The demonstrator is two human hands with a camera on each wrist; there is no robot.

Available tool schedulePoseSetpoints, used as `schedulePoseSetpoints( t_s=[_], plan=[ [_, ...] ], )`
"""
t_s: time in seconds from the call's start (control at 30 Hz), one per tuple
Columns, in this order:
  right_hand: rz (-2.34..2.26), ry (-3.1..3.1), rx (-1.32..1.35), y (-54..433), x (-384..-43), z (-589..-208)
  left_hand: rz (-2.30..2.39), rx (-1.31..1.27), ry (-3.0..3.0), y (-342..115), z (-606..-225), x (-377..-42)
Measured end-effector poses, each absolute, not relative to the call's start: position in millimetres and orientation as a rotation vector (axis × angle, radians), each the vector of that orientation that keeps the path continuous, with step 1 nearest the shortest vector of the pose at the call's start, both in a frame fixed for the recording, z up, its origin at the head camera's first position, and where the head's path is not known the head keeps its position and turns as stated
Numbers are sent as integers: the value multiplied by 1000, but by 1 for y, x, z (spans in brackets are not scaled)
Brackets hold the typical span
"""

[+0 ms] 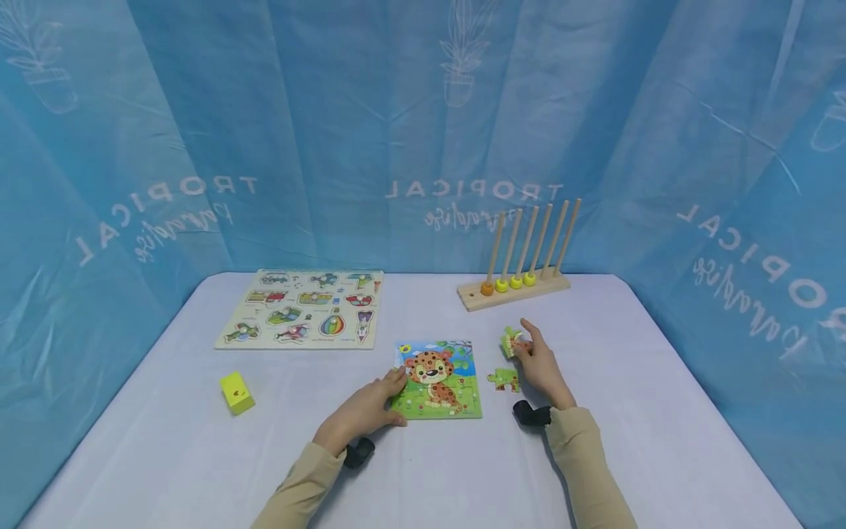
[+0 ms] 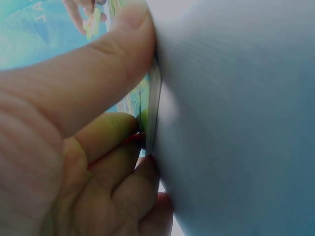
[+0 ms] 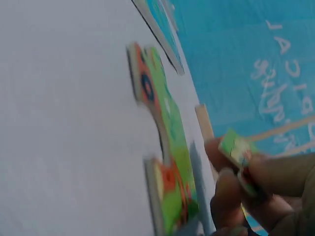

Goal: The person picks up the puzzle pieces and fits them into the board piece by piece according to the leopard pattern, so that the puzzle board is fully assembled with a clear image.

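Note:
A square leopard jigsaw puzzle (image 1: 441,397) lies flat on the table. My left hand (image 1: 363,411) holds it by the lower left corner, with the thumb at the near edge and the fingers along the left edge. Its edge (image 2: 154,93) shows between thumb and fingers in the left wrist view. Over the table to the right, my right hand (image 1: 543,367) pinches a green and orange jigsaw piece (image 3: 235,147) between thumb and fingers. Just left of that hand, a loose jigsaw piece (image 1: 504,380) lies on the cloth.
Behind the puzzle, a wooden peg stand (image 1: 471,297) carries upright rods, some with yellow or orange beads. A vehicle peg board (image 1: 264,334) lies at the back left. Nearer on the left is a yellow block (image 1: 236,393). Blue curtains (image 1: 423,132) surround the table.

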State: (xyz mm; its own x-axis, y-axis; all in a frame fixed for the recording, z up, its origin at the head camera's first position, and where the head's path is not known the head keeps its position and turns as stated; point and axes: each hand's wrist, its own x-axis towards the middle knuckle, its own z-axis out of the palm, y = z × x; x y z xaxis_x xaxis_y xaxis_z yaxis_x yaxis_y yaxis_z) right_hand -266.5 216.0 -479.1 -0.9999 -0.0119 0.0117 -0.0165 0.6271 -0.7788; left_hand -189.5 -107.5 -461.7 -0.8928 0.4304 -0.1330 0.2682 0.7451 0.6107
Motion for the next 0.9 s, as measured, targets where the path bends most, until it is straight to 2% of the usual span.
schedulePoseSetpoints(
  t_s=[0.2,0.47,0.9],
  plan=[
    [1621,-2810,255,190,-260,-472,878,550,2683,-107,-458,-188],
    [1499,-2954,741,150,-244,-473,867,539,2683,-107,-459,-187],
    [1106,-2984,736,129,-233,-482,868,550,2685,-108,-458,-186]
  ],
)
